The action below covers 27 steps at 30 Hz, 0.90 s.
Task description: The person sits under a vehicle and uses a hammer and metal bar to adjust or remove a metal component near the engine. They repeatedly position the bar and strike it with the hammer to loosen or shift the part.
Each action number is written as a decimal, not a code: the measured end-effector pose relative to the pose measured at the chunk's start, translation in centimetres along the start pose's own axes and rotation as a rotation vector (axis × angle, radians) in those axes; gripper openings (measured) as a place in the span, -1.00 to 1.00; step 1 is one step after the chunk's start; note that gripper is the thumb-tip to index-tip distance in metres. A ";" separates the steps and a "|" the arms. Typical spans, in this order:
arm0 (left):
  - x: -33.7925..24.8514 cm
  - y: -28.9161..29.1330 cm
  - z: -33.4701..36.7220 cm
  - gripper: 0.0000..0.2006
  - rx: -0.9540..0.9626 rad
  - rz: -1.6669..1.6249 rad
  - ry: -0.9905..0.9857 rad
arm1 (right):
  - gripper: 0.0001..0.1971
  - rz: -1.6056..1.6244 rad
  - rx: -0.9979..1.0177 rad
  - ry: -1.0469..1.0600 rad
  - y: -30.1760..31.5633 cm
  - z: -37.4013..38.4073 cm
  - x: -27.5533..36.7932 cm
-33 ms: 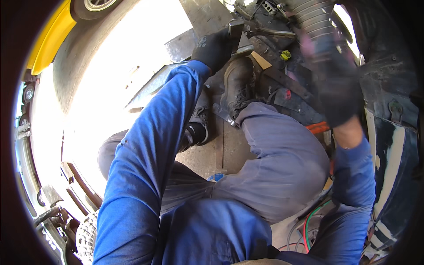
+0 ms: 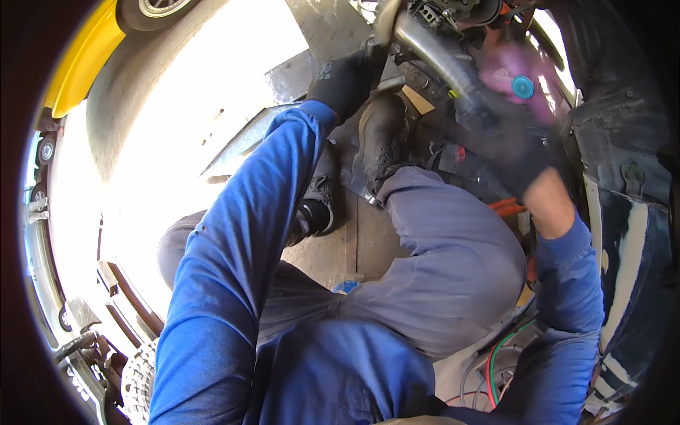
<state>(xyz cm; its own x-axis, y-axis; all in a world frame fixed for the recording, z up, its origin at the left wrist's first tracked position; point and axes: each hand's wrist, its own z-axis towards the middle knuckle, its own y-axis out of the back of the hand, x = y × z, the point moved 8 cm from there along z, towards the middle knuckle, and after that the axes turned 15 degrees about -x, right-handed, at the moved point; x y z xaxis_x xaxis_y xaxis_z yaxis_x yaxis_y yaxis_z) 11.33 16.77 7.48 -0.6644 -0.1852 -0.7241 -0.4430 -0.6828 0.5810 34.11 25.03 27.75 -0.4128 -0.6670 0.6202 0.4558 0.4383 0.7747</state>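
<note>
My left hand (image 2: pixel 341 86), in a black glove, is closed round a dark metal piece (image 2: pixel 375 60) above the toe of my boot. A pale metal bar (image 2: pixel 389 83) lies beside it. My right hand (image 2: pixel 520 145), also gloved in black and smeared by motion, grips a hammer with a shiny metal shaft (image 2: pixel 443 60). The shaft slants up and left, its blurred head (image 2: pixel 387 21) at the top of the dark piece. Whether the two touch I cannot tell. Behind my right hand is a pink-purple thing with a round turquoise disc (image 2: pixel 523 87).
My boots (image 2: pixel 382 134) stand among metal scraps and a tan wedge (image 2: pixel 418 100). Dark vehicle panels (image 2: pixel 623 170) rise on the right. Red and green hoses (image 2: pixel 492 361) run beside my right leg. A yellow vehicle (image 2: pixel 85 60) stands far left.
The hammer has swung down and left, from upright at the upper right to the piece in my left hand. My left hand has hardly moved.
</note>
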 end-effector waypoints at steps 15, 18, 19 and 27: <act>0.2 0.4 -1.4 -0.76 -0.097 -0.296 0.169 | -0.52 0.243 -0.220 -0.077 -3.3 -2.6 -5.7; 0.0 0.3 -0.8 -0.75 -0.104 -0.272 0.105 | -0.55 0.304 -0.287 0.038 -1.8 -2.3 -3.6; 0.1 0.2 -0.6 -0.75 -0.089 -0.230 0.099 | -0.56 0.253 -0.325 -0.016 -0.9 -2.2 -3.8; -0.6 -0.4 -0.1 -0.75 -0.054 -0.066 0.028 | -0.61 0.168 -0.721 0.266 6.5 -3.0 1.8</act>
<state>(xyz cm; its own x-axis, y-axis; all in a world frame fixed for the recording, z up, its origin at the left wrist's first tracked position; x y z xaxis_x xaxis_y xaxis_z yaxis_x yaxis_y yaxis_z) 11.98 17.11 7.69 -0.6172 -0.1582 -0.7708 -0.4516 -0.7309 0.5116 38.70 24.88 33.55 -0.1319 -0.7879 0.6016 0.9322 0.1077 0.3454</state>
